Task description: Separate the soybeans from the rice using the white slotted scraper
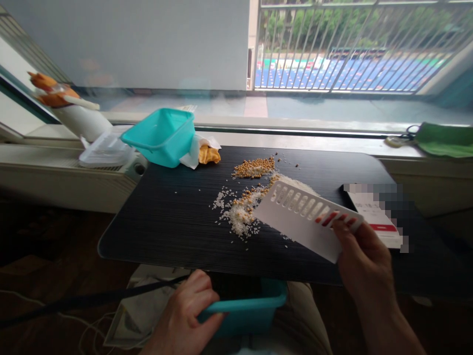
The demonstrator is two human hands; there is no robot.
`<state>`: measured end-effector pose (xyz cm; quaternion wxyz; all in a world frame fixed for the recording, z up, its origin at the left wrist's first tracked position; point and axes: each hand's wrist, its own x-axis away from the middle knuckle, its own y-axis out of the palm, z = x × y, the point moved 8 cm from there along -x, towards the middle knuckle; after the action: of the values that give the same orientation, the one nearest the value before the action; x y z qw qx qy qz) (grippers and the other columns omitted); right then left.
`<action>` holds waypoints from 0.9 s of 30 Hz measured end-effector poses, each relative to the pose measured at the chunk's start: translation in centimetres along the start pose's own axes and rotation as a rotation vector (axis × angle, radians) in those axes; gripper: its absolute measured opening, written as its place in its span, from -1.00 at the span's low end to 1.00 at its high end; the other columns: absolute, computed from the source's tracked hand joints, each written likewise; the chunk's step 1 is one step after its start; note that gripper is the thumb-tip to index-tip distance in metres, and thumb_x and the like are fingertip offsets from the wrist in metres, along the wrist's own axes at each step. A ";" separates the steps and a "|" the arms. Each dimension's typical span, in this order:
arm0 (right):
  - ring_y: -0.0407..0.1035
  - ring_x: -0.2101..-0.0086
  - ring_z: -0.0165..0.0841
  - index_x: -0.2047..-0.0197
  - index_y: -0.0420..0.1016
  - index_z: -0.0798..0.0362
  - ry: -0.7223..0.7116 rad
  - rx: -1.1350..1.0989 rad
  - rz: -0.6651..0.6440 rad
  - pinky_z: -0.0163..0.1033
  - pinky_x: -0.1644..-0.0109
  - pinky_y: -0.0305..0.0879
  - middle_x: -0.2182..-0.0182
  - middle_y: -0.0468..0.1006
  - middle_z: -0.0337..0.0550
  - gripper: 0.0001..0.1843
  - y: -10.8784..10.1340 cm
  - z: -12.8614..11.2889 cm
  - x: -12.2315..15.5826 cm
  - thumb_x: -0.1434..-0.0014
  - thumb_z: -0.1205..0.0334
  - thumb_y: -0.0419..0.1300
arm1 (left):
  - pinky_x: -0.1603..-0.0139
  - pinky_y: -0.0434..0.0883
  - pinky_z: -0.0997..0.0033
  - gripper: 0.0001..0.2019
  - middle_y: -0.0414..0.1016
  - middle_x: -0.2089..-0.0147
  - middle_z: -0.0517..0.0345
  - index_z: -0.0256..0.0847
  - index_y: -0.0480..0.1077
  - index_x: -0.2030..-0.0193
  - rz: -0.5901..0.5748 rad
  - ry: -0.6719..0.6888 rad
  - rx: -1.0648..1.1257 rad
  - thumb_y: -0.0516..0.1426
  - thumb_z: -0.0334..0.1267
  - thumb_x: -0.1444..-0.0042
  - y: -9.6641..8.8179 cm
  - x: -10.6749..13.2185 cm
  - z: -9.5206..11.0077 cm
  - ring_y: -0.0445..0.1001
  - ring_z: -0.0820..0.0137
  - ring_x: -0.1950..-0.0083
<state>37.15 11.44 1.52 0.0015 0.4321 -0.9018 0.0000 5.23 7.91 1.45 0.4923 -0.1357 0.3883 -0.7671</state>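
Observation:
My right hand (364, 254) grips the right end of a flat white plastic strip with a row of slots (301, 217), tilted over the tabletop. Its left end hides part of the piles. White rice grains (242, 219) lie scattered with some yellow beans among them. More rice (295, 183) sits behind the slotted strip. A heap of yellow beans (254, 167), mixed with a little rice, is farther back. Below the table's front edge, my left hand (194, 310) is closed on the rim of a teal plastic container (254, 308), whose inside is dark.
On the dark table (158, 212), another teal container (162, 140) stands at the back left beside crumpled orange and white wrapping (209, 154). A phone-like device (373, 212) lies at the right. Left sits a clear lid (107, 148); a green cloth (443, 140) rests on the sill.

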 end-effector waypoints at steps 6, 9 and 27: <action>0.57 0.24 -0.26 0.30 0.64 -0.06 0.037 -0.049 -0.121 -0.16 0.05 0.52 0.32 0.68 -0.19 -0.75 1.9 -0.1 0.2 -0.06 -0.03 0.44 | 0.39 0.32 0.45 -0.81 0.38 0.48 0.18 -0.21 0.43 0.51 -0.003 0.002 -0.002 0.12 -0.54 -0.04 0.1 0.1 0.0 0.41 0.35 0.36; 0.58 0.25 -0.27 0.32 0.66 -0.06 0.050 -0.043 -0.130 -0.20 0.07 0.53 0.33 0.69 -0.20 -0.72 1.7 -0.3 0.5 -0.02 -0.06 0.46 | 0.40 0.30 0.45 -0.80 0.38 0.48 0.19 -0.21 0.42 0.51 -0.001 -0.001 0.000 0.13 -0.53 -0.04 0.1 0.1 -0.1 0.41 0.35 0.36; 0.60 0.33 -0.32 0.34 0.64 -0.05 0.114 -0.106 -0.114 -0.31 0.16 0.57 0.37 0.70 -0.24 -0.76 -1.4 0.8 1.2 0.00 0.01 0.49 | 0.39 0.30 0.46 -0.79 0.37 0.48 0.19 -0.22 0.42 0.53 -0.005 -0.015 0.001 0.12 -0.53 -0.07 0.2 0.1 -0.1 0.41 0.37 0.36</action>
<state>37.48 9.68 0.74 0.0756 0.4815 -0.8729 -0.0231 5.24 7.89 1.21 0.4933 -0.1423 0.3838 -0.7676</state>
